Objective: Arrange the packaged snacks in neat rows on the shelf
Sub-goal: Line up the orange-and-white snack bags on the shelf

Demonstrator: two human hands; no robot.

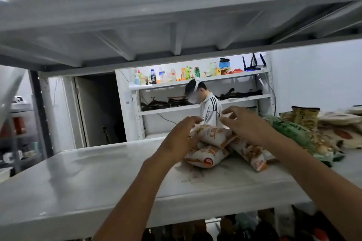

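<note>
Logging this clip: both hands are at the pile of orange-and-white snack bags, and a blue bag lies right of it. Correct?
No: the head view shows a green bag, not blue. The left hand and right hand are at the orange-and-white snack bags.

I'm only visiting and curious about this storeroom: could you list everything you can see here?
orange-and-white snack packs: at least three, piled mid-shelf
green pack: one, right of the pile
yellow packs: several, heaped far right
shelf: one, pale grey, bearing the packs
upper shelf: one, grey, overhead, yellowish bags on it
drink bottles: many, mixed colours, top of the back rack
person: one, grey striped top, behind the shelf
left hand: one, fingers curled on the top pack's left end
right hand: one, fingers spread, above the pile
</note>
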